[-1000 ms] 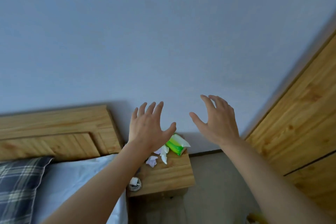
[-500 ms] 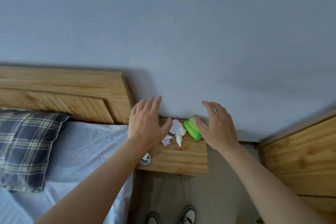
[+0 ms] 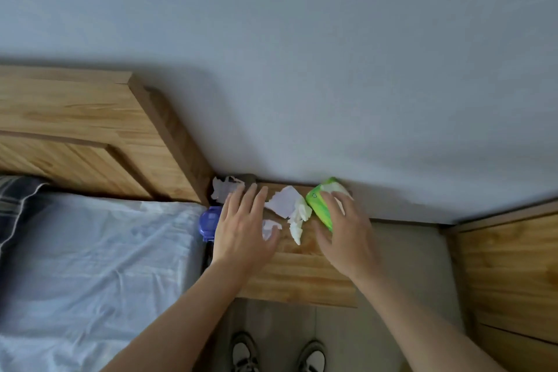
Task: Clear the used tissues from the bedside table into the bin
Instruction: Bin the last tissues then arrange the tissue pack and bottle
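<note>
Both hands spread and empty: crumpled tissues lie between them on the worktop, left hand touching the nearest scrap, right hand over the green pack.

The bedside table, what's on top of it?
On the bedside table: crumpled tissues, a green tissue pack, a blue thing at its left edge. Both hands cover whatever lies beneath them.
</note>
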### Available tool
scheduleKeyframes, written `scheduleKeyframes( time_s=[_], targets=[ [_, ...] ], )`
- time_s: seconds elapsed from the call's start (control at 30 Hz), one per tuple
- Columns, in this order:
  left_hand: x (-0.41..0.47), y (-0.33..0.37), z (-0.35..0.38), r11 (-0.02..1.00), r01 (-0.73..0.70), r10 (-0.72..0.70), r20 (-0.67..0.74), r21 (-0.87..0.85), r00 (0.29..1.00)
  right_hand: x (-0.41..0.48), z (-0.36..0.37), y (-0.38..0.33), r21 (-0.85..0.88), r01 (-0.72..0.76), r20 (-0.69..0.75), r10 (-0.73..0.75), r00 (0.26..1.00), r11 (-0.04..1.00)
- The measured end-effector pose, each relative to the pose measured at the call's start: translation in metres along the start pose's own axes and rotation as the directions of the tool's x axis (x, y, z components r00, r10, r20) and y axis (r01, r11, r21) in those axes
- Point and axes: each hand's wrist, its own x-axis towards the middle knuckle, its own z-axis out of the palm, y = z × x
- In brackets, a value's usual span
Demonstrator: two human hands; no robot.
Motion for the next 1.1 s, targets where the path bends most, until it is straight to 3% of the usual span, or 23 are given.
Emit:
scheduleKeyframes(
  time_s=[0.5,0.9,1.1],
  targets=[
    [0.018,-0.044,0.168,0.995,0.029,-0.017,0.129,-0.095,0.992,0.013,0.178,0.047,0.038,0.023,0.066,-0.026,0.998,0.999],
    [0.014,-0.051,0.210,0.995,0.008,0.015,0.235,-0.098,0.972,0.013,0.226,0.049,-0.104,0.009,0.087,0.000,0.996,0.995],
    [0.015,-0.053,0.217,0.992,0.010,0.022,0.261,-0.122,0.965,0.012,0.232,0.053,-0.047,-0.037,0.094,0.042,0.995,0.998]
  ],
)
